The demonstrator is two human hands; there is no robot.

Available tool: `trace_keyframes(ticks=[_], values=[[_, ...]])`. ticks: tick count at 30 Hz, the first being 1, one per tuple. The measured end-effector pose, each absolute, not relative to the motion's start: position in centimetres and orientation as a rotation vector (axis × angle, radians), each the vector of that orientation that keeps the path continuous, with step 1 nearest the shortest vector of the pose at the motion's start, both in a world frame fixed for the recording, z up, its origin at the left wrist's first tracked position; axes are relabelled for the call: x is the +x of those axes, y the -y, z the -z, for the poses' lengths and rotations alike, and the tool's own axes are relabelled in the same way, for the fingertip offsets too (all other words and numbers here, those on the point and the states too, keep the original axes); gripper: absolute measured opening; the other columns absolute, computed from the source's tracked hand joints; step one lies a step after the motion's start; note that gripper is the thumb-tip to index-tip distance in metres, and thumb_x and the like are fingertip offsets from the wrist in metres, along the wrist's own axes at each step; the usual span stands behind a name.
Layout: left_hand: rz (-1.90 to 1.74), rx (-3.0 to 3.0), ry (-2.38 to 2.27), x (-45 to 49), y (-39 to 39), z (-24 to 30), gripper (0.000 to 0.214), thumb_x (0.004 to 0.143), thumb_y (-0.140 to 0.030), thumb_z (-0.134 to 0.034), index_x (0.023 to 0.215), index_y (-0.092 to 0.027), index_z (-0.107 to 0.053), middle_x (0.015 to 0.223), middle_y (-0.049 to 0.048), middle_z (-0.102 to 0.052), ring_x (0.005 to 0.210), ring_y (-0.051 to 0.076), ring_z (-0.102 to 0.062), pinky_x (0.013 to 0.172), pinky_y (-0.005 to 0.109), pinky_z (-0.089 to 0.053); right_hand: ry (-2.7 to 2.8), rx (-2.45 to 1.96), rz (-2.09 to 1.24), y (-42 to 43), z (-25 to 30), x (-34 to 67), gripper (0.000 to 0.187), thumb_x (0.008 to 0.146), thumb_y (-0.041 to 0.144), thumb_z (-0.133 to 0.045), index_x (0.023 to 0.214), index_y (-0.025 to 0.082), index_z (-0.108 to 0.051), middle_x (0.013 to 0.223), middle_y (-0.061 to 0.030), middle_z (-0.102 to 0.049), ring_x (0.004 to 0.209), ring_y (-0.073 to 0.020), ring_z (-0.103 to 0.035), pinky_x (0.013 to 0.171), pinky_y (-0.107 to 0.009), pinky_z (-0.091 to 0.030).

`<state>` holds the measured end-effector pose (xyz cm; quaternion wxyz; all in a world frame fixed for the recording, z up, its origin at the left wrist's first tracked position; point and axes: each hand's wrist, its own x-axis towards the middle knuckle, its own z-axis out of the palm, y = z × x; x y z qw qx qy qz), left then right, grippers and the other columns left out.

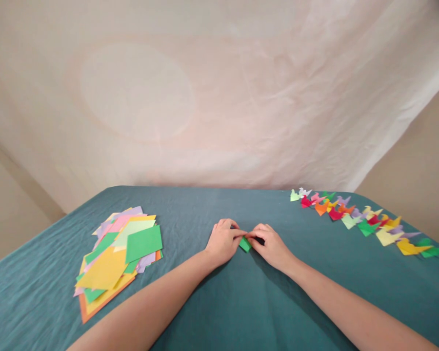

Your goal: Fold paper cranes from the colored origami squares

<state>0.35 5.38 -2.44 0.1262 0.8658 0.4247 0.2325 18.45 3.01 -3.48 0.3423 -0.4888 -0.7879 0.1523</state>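
Between my hands, low over the middle of the table, is a small folded piece of green paper (245, 244). My left hand (224, 240) pinches its upper left side, thumb and fingers together. From the other side my right hand (270, 245) grips the paper between thumb and forefinger. The fingertips of both hands nearly meet at its top edge and hide that part. Only the lower portion of the green paper shows, so its full folded shape cannot be made out.
A loose pile of coloured paper sheets (108, 268) lies on the left of the table. Several folded paper birds (368, 227) stand in rows along the right. The dark green tablecloth (219, 312) reaches back to a pale hanging cloth (219, 97).
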Motion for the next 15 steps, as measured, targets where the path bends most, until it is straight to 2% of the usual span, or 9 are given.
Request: trace_keyframes(ticks=[7,15], values=[[-0.507,2.601,-1.075,-1.0,-6.3,2.5,0.031,0.089,-0.03,-0.043,0.116,-0.036,-0.057,0.132,0.0012,-0.044,0.127,0.026,-0.028,0.104,0.044,-0.025,2.197,-1.177,-0.235,-2.7,3.4,18.8,0.029,0.084,0.012,-0.049,0.101,0.026,-0.067,0.084,-0.0044,-0.057,0.081,-0.0174,-0.05,0.072,-0.031,-0.043],[-0.431,2.64,-0.93,-2.0,-7.1,2.6,0.034,0.09,-0.039,-0.041,0.122,-0.035,-0.051,0.133,-0.0005,-0.046,0.13,0.025,-0.026,0.107,0.043,-0.019,2.366,-1.169,-0.008,-2.3,3.3,18.8,0.034,0.083,0.006,-0.045,0.105,0.023,-0.065,0.091,-0.0071,-0.056,0.087,-0.0199,-0.047,0.077,-0.034,-0.041]])
